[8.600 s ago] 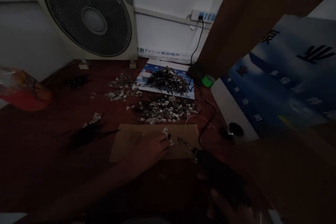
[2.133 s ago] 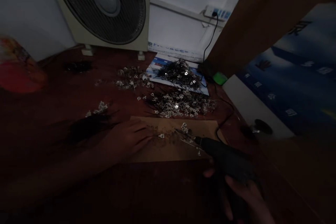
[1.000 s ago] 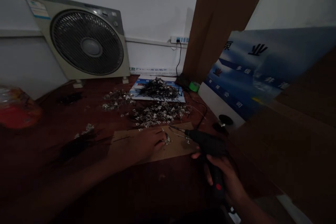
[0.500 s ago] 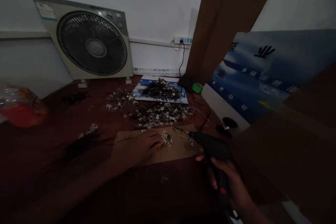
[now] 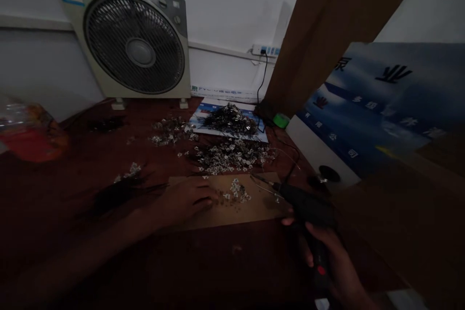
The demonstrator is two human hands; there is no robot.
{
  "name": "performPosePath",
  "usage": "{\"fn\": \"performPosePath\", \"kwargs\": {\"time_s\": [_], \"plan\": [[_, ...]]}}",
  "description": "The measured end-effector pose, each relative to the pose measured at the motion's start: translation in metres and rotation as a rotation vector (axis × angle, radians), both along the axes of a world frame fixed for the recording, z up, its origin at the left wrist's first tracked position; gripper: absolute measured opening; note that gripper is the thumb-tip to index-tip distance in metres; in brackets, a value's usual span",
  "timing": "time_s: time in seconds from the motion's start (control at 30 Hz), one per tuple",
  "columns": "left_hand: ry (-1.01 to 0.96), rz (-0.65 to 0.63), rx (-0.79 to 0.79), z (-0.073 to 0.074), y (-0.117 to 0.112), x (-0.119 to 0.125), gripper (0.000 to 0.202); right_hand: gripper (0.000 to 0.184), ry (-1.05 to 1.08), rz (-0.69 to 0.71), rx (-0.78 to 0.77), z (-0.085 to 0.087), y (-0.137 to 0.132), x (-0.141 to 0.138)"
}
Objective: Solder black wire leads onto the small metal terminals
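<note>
— Slid back, that left hand [image 5: 189, 198], hasn't it? It was right up against the little heap of silvery bits [image 5: 236, 190].

— Yes, there's a small gap between them now. The heap sits bare near the middle of the cardboard sheet [image 5: 261, 208], and the hand rests on the sheet's left part.

— How are its fingers?

— Flat on the cardboard and fairly close together, pinching nothing.

— And the right hand [image 5: 327, 252]?

— Just past the cardboard's near right corner, with its fingers curled around the grip of a black soldering gun [image 5: 308, 208] that has a red button. The gun's thin wire tip [image 5: 263, 183] reaches over the sheet's right part, near the heap but not touching it.

— What's beyond the cardboard?

— Just past its far edge lies a wide scatter of silvery pieces and dark wires [image 5: 230, 157]. Farther off, a dark tangled pile [image 5: 228, 121] sits on a printed sheet [image 5: 203, 117], below a box fan [image 5: 134, 43].

— Left of the cardboard?

— A dark bristly clump [image 5: 119, 193] lies on the bench [image 5: 232, 261].
</note>
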State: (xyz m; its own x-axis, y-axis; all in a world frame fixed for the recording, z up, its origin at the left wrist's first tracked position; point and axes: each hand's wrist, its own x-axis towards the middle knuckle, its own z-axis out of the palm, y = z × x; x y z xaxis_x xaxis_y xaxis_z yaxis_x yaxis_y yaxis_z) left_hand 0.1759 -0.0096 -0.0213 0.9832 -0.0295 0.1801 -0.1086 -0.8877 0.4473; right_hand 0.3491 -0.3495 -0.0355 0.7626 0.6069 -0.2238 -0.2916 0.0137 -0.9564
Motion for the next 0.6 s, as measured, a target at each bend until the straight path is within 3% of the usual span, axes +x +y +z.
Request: {"fn": "performPosePath", "kwargs": {"time_s": [0.23, 0.37, 0.6], "plan": [[0.004, -0.006, -0.014, 0.006, -0.022, 0.034, 0.014, 0.041, 0.002, -0.024, 0.041, 0.0, 0.002, 0.0], [0.028, -0.051, 0.014, 0.006, -0.016, 0.05, 0.02, 0.043, 0.016, -0.056, 0.055, 0.004, 0.004, -0.005], [0.054, -0.061, 0.011, 0.015, 0.017, 0.026, 0.026, 0.037, 0.054, -0.092, 0.065, 0.009, 0.005, -0.01]]}}
